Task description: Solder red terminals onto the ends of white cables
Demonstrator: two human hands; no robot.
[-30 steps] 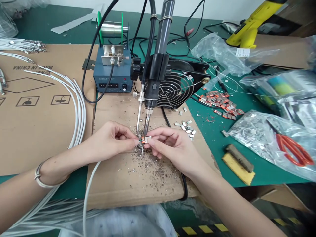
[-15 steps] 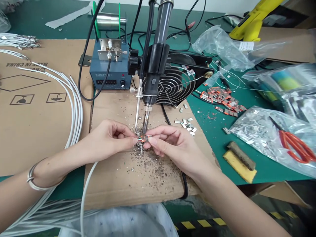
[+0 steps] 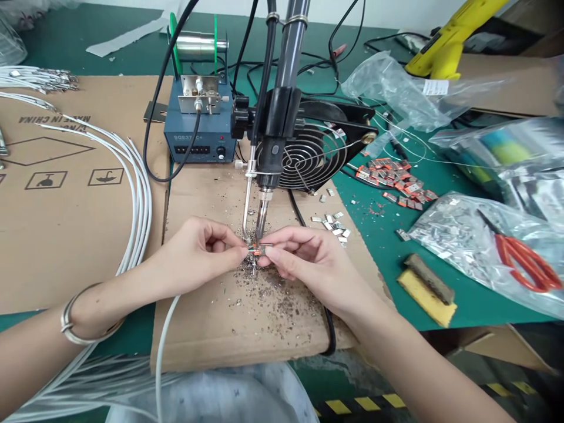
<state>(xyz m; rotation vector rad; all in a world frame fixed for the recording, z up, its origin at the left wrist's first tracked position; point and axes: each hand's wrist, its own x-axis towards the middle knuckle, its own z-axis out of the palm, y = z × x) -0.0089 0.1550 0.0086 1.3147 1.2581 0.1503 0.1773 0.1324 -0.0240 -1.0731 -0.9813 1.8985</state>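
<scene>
Under the tip of a stand-mounted soldering iron (image 3: pixel 263 211), both hands meet at a small metal connector (image 3: pixel 264 250) with an orange part. My right hand (image 3: pixel 315 258) pinches the connector from the right between thumb and fingertips. From the left, my left hand (image 3: pixel 205 252) is closed on the stripped end of a white cable (image 3: pixel 164 338), which hangs down past the wrist. The thin wires reach the connector's orange part; whether they touch its contacts is too small to tell. A thin solder feed tube (image 3: pixel 247 205) comes down beside the iron tip.
Behind stand a blue solder feeder (image 3: pixel 198 138) with a solder spool (image 3: pixel 201 47) and a black fan (image 3: pixel 308 155). White cables (image 3: pixel 138 205) lie left. On the right are orange-and-metal connectors (image 3: pixel 396 179), a bag of metal parts (image 3: pixel 458 235), red-handled pliers (image 3: pixel 529 261) and a sponge (image 3: pixel 427 296).
The view has shifted slightly, and the left forearm and hanging cable appear a little further right. Both hands keep their grips beneath the iron tip.
</scene>
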